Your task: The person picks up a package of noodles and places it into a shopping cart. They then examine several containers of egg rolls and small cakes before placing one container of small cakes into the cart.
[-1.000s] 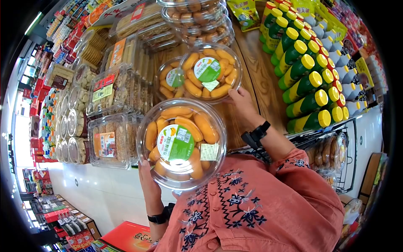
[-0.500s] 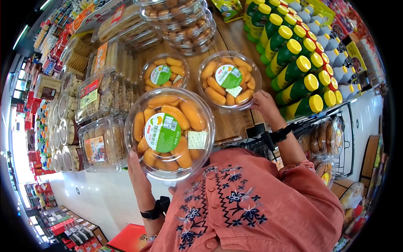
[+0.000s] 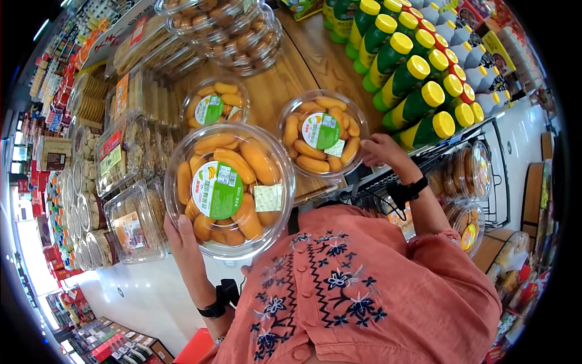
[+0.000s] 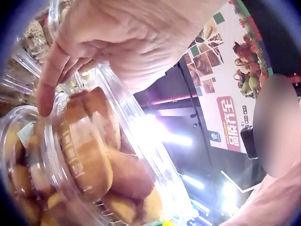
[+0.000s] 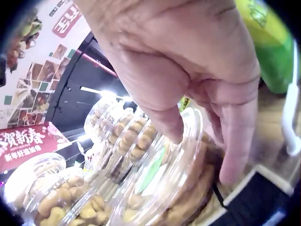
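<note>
My left hand [image 3: 187, 252] grips the left edge of a large round clear plastic tub of long golden bread rolls [image 3: 230, 191], with its thumb at the rim. This tub is held up in front of the chest, its green-and-white label facing up. In the left wrist view the tub [image 4: 89, 155] shows side-on beneath the hand. My right hand [image 3: 383, 150] holds the right rim of a second tub of rolls [image 3: 323, 133] over the wooden table. The right wrist view has thumb and fingers either side of the second tub's edge [image 5: 183, 179].
A third tub of rolls [image 3: 212, 109] sits on the wooden table [image 3: 267, 103]. Stacked tubs of small round pastries [image 3: 236, 36] stand behind it. Boxed snacks [image 3: 133, 224] line the left side, and rows of green bottles with yellow caps [image 3: 412, 97] the right.
The right-hand tub has moved right and toward the body, away from the third tub it overlapped. The left-hand tub stays held up, shifted slightly left in view.
</note>
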Demonstrator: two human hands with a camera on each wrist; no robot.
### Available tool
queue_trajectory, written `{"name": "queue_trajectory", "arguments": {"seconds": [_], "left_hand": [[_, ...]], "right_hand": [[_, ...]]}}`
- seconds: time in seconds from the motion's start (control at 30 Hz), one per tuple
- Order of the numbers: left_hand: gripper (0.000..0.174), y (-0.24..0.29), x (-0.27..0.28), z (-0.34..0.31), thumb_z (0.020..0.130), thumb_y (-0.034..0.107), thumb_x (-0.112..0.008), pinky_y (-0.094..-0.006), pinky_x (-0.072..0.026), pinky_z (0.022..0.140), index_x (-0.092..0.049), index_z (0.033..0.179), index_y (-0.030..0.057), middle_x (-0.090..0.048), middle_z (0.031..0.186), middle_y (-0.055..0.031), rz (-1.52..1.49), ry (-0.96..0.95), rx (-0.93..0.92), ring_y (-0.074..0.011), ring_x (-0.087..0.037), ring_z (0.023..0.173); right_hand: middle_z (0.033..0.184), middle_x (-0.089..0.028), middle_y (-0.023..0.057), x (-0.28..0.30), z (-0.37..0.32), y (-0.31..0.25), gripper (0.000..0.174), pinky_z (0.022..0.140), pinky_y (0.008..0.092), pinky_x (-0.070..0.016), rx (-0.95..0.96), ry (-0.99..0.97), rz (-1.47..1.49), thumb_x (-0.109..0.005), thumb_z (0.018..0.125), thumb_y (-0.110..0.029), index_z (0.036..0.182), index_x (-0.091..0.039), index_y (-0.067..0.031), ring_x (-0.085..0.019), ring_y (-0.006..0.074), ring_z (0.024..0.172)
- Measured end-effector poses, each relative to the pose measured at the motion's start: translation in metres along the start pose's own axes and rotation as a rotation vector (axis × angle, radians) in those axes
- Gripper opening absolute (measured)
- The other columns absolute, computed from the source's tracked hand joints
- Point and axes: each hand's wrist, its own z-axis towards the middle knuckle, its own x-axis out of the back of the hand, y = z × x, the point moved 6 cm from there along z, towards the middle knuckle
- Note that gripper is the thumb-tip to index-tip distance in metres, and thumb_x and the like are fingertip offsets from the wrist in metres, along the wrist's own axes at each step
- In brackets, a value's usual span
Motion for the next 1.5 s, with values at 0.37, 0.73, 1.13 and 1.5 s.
{"name": "queue_trajectory", "arguments": {"seconds": [0.37, 0.73, 1.13, 1.5], "left_hand": [[0.068, -0.008, 0.007, -0.012, 0.105, 0.05, -0.035, -0.0376, -0.0431, 0.105, -0.036, 0.148, -0.0023, -0.047, 0.143, -0.0184, -0.137, 0.024, -0.051, -0.0259, -0.051, 0.128], [0.061, -0.097, -0.031, -0.055, 0.082, 0.004, -0.075, -0.0366, -0.049, 0.099, -0.048, 0.137, 0.0005, -0.057, 0.135, -0.0104, -0.188, -0.402, 0.313, -0.0208, -0.057, 0.119], [0.05, -0.162, -0.067, -0.06, 0.102, 0.036, -0.047, -0.0364, -0.0574, 0.087, -0.044, 0.141, 0.0045, -0.059, 0.132, -0.0113, -0.948, -0.502, 0.571, -0.0247, -0.065, 0.109], [0.057, -0.181, -0.074, -0.064, 0.102, 0.034, -0.048, -0.0516, -0.046, 0.106, -0.033, 0.148, 0.0033, -0.044, 0.148, -0.0158, -0.604, -0.686, 0.189, -0.0347, -0.05, 0.129]], "right_hand": [[0.105, -0.064, 0.0065, -0.084, -0.055, -0.096, 0.032, 0.076, 0.0289, -0.0557, 0.288, -0.279, 0.005, -0.053, 0.1, -0.029, 0.115, -0.059, -0.0011, -0.066, 0.0153, 0.09], [0.106, -0.063, 0.0127, -0.168, 0.063, -0.181, 0.033, 0.079, 0.0361, -0.057, 0.268, -0.43, 0.148, -0.056, 0.099, -0.028, 0.114, -0.058, 0.0015, -0.066, 0.0248, 0.093], [0.092, -0.068, 0.0165, -0.255, 0.217, -0.142, 0.028, 0.061, 0.036, -0.0566, 0.009, -0.473, 0.218, -0.065, 0.09, -0.017, 0.107, -0.061, 0.0058, -0.069, 0.0265, 0.074], [0.082, -0.067, 0.0077, -0.257, 0.179, -0.153, 0.019, 0.052, 0.0304, -0.0511, 0.112, -0.491, 0.252, -0.065, 0.089, -0.013, 0.102, -0.063, -0.0007, -0.064, 0.0166, 0.064]]}}
